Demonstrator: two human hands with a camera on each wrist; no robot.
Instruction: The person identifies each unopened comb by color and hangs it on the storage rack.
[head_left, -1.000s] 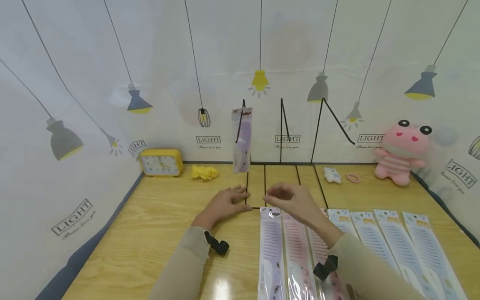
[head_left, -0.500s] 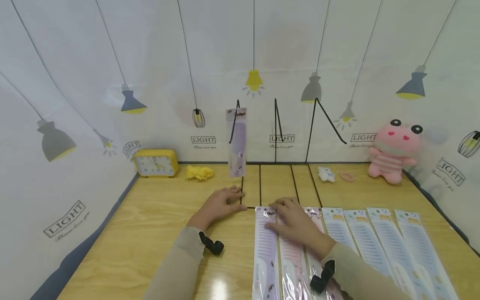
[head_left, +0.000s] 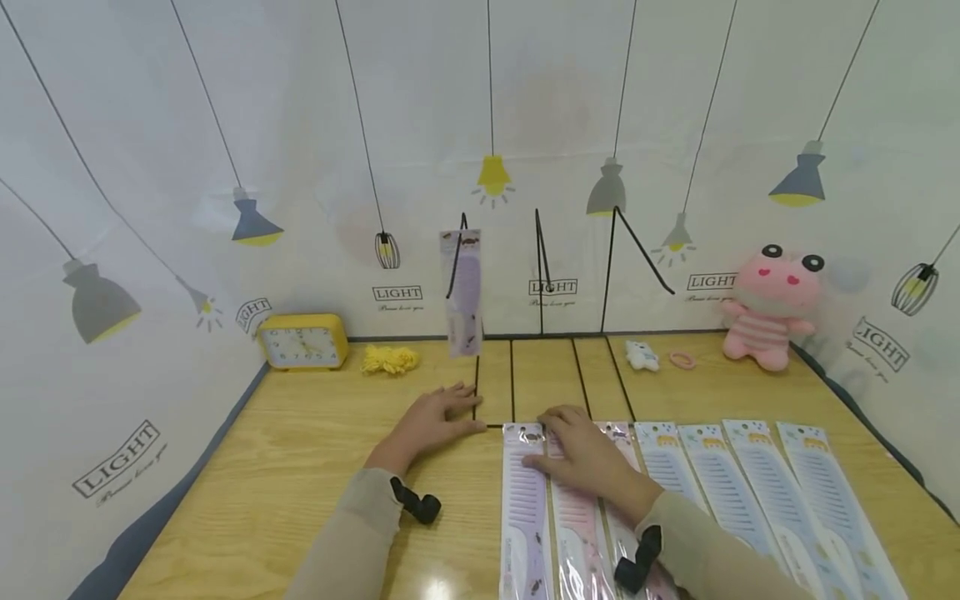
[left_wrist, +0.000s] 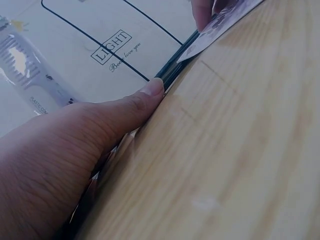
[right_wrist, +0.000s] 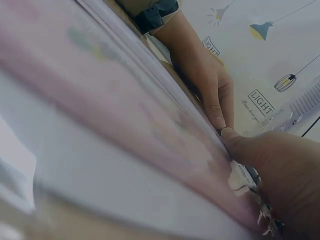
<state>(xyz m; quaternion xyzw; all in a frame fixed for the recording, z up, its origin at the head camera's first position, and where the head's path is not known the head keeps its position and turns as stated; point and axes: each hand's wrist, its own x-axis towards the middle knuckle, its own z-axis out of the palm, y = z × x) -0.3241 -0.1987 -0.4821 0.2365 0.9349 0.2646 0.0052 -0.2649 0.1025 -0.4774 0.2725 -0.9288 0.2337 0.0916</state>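
Note:
In the head view, my right hand [head_left: 588, 458] lies over the top ends of a packaged purple comb [head_left: 524, 517] and a packaged pink comb [head_left: 576, 521]. Its thumb touches the purple comb's packet; the other fingertips reach the pink packet's top end and are partly hidden. My left hand [head_left: 429, 427] rests with extended fingers at the front left corner of a black wire rack [head_left: 512, 379]. Another packaged purple comb [head_left: 465, 292] hangs from the rack's left hook. The left thumb [left_wrist: 145, 97] lies straight along the dark wire in the left wrist view.
Right of these lie another pink comb packet [head_left: 618, 533] and several blue comb packets [head_left: 795, 508]. Along the back stand a yellow clock [head_left: 303, 343], yellow yarn [head_left: 389, 360], a small white bear [head_left: 642, 356], a pink ring [head_left: 682, 360] and a pink plush toy [head_left: 772, 308].
My right hand has come down from above the table onto the tops of the comb packets. The left hand stays at the rack's base. The head view has shifted slightly.

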